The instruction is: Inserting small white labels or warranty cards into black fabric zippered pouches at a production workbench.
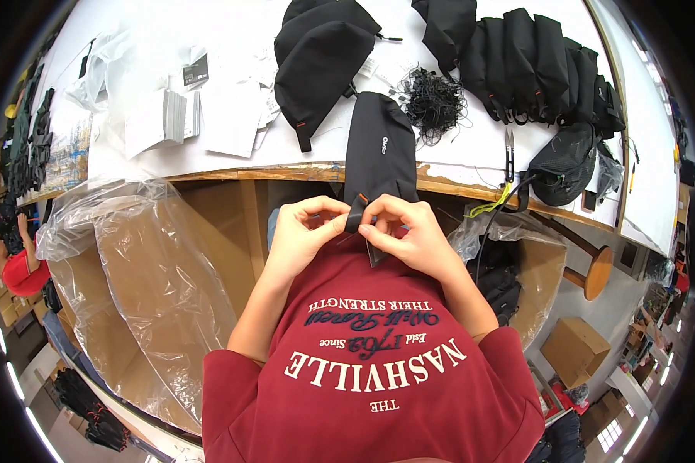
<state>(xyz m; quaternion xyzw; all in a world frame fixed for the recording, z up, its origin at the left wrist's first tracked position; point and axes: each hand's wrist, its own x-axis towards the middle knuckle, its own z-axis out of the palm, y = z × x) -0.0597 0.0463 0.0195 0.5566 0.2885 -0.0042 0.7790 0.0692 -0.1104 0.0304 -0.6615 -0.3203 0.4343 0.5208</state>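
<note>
At the near edge of a white worktable (208, 154), both hands meeting over the lower end of a black fabric pouch (378, 147) draped off the tabletop toward the lap. Left hand (305, 231) curled nearly closed, thumb and fingertips pinching the pouch's bottom corner beside a small orange tab (362, 198). Right hand (405, 231) likewise closed in a pinch, fingers gripping the same dangling end of the pouch, just touching the left. Cannot tell whether anything smaller sits between the fingertips.

Behind the pouch, on the table: two more black pouches (320, 65) overlapping each other, a tangle of black cords (434, 104) just to their right, and a row of folded black bags (533, 65) lined up toward the far right corner. Small black snips (510, 154) lying near the table's front edge, next to a black mesh bag (564, 162). Stacks of white paper sheets and tags (181, 112) spread over the table's left part.

Below the table, to the left, a cardboard box lined with clear plastic (143, 262); to the right, a second plastic-lined box (517, 270) holding dark items. Red printed shirt (378, 386) filling the foreground. At far left, another person in red (19, 266), well apart.
</note>
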